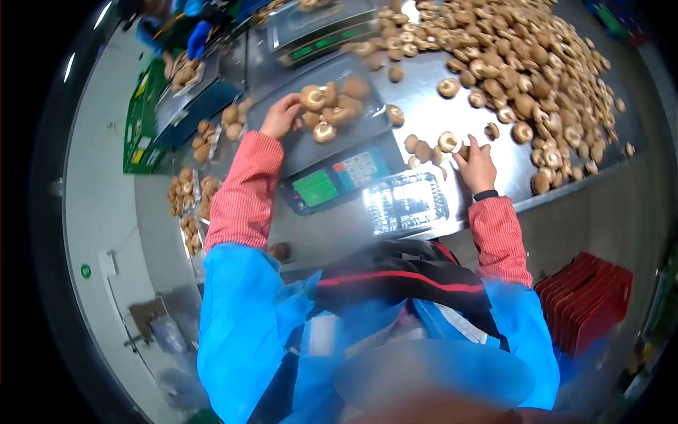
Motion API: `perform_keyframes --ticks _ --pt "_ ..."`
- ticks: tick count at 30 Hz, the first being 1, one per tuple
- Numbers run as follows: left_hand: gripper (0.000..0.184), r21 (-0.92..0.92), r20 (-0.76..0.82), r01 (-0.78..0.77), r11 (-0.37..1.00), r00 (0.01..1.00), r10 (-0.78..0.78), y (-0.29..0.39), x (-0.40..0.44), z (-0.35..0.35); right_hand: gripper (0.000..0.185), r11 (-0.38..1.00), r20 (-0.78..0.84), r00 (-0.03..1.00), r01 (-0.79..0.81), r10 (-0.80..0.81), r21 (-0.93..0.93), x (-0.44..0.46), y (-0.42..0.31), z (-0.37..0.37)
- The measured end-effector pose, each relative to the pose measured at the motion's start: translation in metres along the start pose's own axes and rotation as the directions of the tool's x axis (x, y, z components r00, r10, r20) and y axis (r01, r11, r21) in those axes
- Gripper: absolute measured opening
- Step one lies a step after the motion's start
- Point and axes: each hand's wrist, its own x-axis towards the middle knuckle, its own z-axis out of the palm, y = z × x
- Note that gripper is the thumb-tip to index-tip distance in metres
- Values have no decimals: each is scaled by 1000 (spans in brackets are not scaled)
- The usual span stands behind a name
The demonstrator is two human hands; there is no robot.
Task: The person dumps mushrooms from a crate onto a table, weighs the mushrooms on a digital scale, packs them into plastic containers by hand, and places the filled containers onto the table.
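Note:
My left hand [282, 116], fingers curled, is at the left edge of a group of brown mushrooms [332, 109] on the grey scale platform [374, 134]. What its fingertips grip is hidden. Farther right, my right hand [478, 168] reaches down to the metal table with thumb and fingers around a small mushroom [464, 151]. Beside it lies another mushroom with its pale underside up [447, 141]. A clear plastic tray [406, 203] lies in front of the scale's display panel [339, 180], which has a green screen.
A large heap of mushrooms [537, 85] covers the table's right side. Another scale [321, 39] stands at the back. Packed mushrooms [187, 187] lie at left, near a green crate [145, 127]. A co-worker's blue glove [200, 39] shows at upper left. Red crates [586, 297] are stacked at lower right.

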Motion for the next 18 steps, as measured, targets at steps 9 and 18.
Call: perform_keyframes --ticks 9,18 --pt "40 814 -97 -377 441 661 744 32 -48 17 50 977 162 968 202 -190 -65 26 -22 5" --pt "33 897 168 -395 199 721 672 61 -58 51 34 941 131 981 91 -140 327 57 0 15"
